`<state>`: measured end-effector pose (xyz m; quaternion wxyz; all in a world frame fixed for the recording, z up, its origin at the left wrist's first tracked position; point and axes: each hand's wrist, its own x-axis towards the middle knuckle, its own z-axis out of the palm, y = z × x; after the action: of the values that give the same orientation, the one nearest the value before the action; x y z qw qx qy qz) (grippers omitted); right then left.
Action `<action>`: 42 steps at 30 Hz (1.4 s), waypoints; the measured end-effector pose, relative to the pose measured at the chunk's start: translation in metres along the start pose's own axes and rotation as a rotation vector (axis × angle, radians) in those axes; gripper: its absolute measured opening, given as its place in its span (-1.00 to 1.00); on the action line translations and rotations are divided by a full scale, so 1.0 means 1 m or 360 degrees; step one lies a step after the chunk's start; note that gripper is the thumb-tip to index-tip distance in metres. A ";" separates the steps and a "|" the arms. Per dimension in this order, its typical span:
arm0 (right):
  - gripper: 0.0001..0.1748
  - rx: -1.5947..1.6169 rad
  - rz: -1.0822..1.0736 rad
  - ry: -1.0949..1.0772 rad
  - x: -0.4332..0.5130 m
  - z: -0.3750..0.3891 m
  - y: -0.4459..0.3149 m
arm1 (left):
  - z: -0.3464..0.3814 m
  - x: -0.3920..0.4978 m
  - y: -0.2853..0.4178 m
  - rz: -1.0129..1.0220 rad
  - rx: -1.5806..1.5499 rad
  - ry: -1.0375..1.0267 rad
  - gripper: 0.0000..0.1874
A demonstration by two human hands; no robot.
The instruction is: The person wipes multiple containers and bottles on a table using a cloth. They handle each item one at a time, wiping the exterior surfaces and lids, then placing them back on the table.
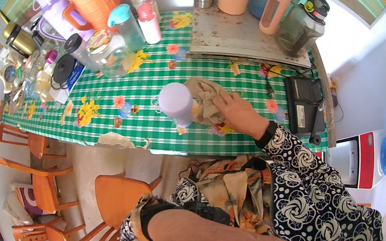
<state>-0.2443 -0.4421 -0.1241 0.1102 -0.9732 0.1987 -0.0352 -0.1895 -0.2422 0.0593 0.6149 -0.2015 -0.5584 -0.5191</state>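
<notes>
My right hand presses its fingers into a crumpled beige cloth on the table. Just left of the cloth stands a bottle with a pale lilac lid and a clear lower body, upright and very near the cloth. My left hand is raised close to the camera at the bottom of the view. Its wrist and a broad part of the hand show, but its fingers are out of sight. Under everything lies a green checked tablecloth with printed flowers.
Glass jar, turquoise-lidded bottle, pink bottle and orange jug line the back. More bottles, including a grey sports bottle, stand on a worn board. A black device lies right. Wooden chairs stand left.
</notes>
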 end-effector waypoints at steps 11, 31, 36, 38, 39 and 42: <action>-0.66 0.0848 0.0394 0.0100 0.015 -0.060 0.017 | -0.060 -0.060 0.078 -0.0845 0.1696 0.0513 -0.23; -0.53 0.1734 -0.0044 0.0327 0.067 -0.019 -0.043 | -0.147 -0.160 0.022 -0.0797 0.2364 0.1838 -0.19; -0.49 0.1126 0.0101 0.0193 0.031 0.009 -0.019 | -0.147 -0.152 0.039 -0.0552 0.1848 0.2144 -0.26; -0.53 0.1124 0.0196 0.0206 0.024 -0.013 -0.011 | -0.145 -0.145 0.049 -0.0205 0.1658 0.2136 -0.37; -0.56 0.1205 0.0279 0.0280 0.026 -0.031 -0.006 | -0.143 -0.141 0.053 -0.0094 0.1454 0.2190 -0.41; -0.59 0.1233 -0.0223 0.0888 0.033 -0.081 -0.020 | -0.142 -0.131 0.053 -0.0263 0.1262 0.2032 -0.41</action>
<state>-0.2154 -0.4537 -0.0401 0.4043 -0.8250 0.1271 -0.3738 -0.0549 -0.2857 -0.0824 0.8044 0.4174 -0.2519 -0.3396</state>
